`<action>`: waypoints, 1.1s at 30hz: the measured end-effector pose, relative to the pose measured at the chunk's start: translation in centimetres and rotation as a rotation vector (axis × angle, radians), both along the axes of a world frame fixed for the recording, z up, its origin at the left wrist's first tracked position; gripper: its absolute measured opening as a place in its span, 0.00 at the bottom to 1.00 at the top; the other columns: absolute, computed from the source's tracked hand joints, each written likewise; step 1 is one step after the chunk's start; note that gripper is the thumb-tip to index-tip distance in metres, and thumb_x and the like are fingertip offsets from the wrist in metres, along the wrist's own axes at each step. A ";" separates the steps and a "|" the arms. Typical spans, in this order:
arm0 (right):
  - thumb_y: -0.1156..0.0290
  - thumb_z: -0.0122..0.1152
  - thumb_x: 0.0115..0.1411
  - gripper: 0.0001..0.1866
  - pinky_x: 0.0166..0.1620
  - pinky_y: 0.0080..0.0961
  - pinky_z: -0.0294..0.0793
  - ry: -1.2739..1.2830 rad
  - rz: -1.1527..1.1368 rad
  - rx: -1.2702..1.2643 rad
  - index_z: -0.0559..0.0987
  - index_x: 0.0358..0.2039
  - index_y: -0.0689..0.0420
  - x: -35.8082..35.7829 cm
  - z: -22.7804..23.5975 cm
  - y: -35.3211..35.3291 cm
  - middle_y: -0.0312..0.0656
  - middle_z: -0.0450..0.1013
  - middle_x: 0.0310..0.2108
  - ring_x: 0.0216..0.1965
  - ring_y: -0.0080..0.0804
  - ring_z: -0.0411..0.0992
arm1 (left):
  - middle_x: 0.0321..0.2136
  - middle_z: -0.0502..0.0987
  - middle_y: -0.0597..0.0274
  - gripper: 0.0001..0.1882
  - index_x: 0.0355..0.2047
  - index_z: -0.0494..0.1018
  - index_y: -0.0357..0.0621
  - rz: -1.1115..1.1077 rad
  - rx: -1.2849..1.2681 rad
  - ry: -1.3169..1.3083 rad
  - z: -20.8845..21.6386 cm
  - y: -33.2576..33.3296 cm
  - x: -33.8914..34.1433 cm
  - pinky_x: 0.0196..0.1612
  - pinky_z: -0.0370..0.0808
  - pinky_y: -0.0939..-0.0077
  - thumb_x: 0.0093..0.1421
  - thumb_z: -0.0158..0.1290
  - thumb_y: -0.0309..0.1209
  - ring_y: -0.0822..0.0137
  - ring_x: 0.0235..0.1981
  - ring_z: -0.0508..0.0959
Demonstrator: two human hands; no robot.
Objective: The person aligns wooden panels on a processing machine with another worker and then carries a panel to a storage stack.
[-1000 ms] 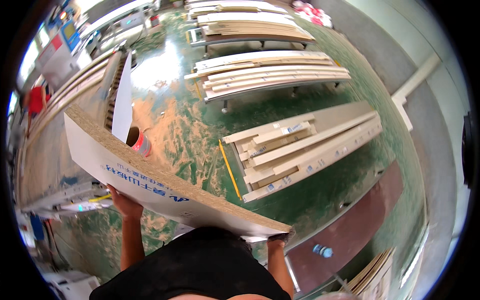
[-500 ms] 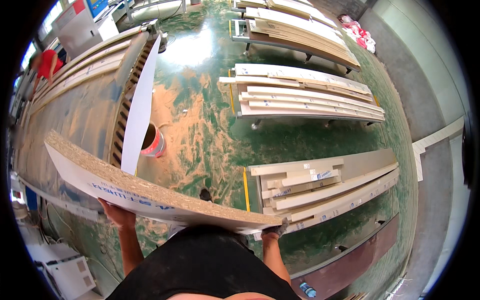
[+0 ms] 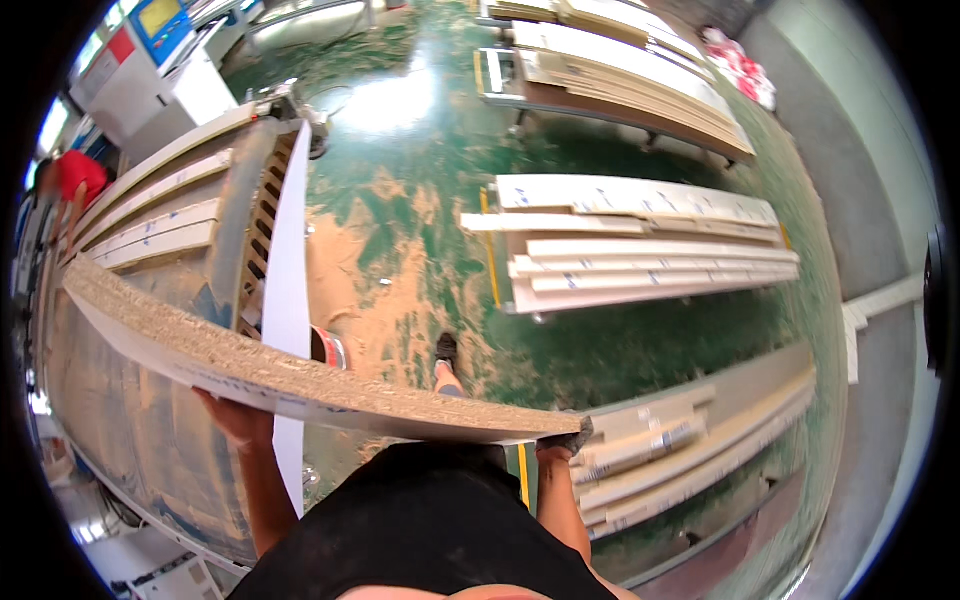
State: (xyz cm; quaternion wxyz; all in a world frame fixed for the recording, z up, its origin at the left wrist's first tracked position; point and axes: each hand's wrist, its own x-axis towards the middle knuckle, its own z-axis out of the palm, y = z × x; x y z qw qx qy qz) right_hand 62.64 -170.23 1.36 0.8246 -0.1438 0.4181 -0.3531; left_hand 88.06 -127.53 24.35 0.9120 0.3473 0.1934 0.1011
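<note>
A long, thick particle board point(image 3: 330, 392) with a white face and rough brown edge lies across the front of my body, its left end reaching over the large work table point(image 3: 150, 390). My left hand point(image 3: 238, 418), bare, grips its lower side left of the middle; the fingertips are hidden behind the board. At the right end, my right hand point(image 3: 568, 437) wears a dark grey glove and is closed around the corner. One of my shoes point(image 3: 446, 348) shows on the floor beyond the board.
A tall white panel point(image 3: 288, 240) lines the table's slotted edge, with a red-and-grey bucket point(image 3: 328, 348) beside it, partly hidden. Boards lie stacked on low racks point(image 3: 640, 250) to the right. A person in red point(image 3: 78, 185) leans over the table's far left. Sawdust point(image 3: 350, 270) covers the green floor.
I have moved forward with the board still in both hands, and my foot has come into view. The racks sit lower in view, and the board hides more of the bucket.
</note>
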 end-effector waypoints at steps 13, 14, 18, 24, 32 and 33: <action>0.42 0.52 0.61 0.22 0.46 0.38 0.74 -0.158 0.232 0.028 0.76 0.36 0.48 41.7 -0.7 -12.5 0.37 0.76 0.35 0.39 0.38 0.73 | 0.74 0.50 0.61 0.39 0.74 0.47 0.54 0.383 0.101 0.044 6.6 -7.6 27.2 0.74 0.42 0.42 0.71 0.30 0.62 0.52 0.73 0.51; 0.42 0.52 0.61 0.22 0.45 0.38 0.75 -0.095 0.225 0.034 0.76 0.35 0.48 45.1 -0.8 -12.7 0.37 0.75 0.33 0.37 0.38 0.73 | 0.74 0.50 0.59 0.38 0.74 0.46 0.52 0.413 0.068 0.064 7.2 -8.4 29.5 0.74 0.41 0.43 0.72 0.30 0.60 0.52 0.73 0.50; 0.43 0.52 0.61 0.21 0.41 0.36 0.75 -0.154 0.164 -0.024 0.76 0.31 0.49 53.8 -6.1 -13.1 0.38 0.74 0.28 0.32 0.37 0.72 | 0.73 0.53 0.55 0.38 0.72 0.51 0.48 0.352 0.511 -0.003 -0.9 -4.3 40.2 0.73 0.45 0.43 0.72 0.31 0.59 0.51 0.72 0.54; 0.42 0.47 0.60 0.23 0.39 0.40 0.75 -0.044 -0.085 -0.027 0.75 0.26 0.49 67.9 -1.6 -16.7 0.39 0.73 0.25 0.30 0.40 0.73 | 0.67 0.60 0.47 0.28 0.65 0.60 0.43 -0.115 0.711 -0.312 -3.4 -4.6 62.6 0.65 0.63 0.45 0.72 0.46 0.45 0.47 0.63 0.66; 0.41 0.49 0.60 0.24 0.39 0.41 0.75 -0.103 -0.220 0.026 0.76 0.28 0.49 83.9 -1.5 -20.5 0.38 0.74 0.24 0.30 0.40 0.73 | 0.59 0.68 0.47 0.35 0.65 0.58 0.35 -0.210 0.396 -0.263 -1.7 -18.4 88.3 0.65 0.60 0.54 0.71 0.35 0.53 0.48 0.61 0.67; 0.40 0.48 0.61 0.25 0.39 0.42 0.76 -0.071 -0.192 0.014 0.76 0.28 0.49 86.7 -1.4 -21.1 0.38 0.74 0.24 0.30 0.41 0.74 | 0.56 0.69 0.46 0.34 0.63 0.59 0.33 -0.290 0.436 -0.326 -0.7 -21.2 91.2 0.64 0.61 0.55 0.71 0.35 0.52 0.49 0.60 0.68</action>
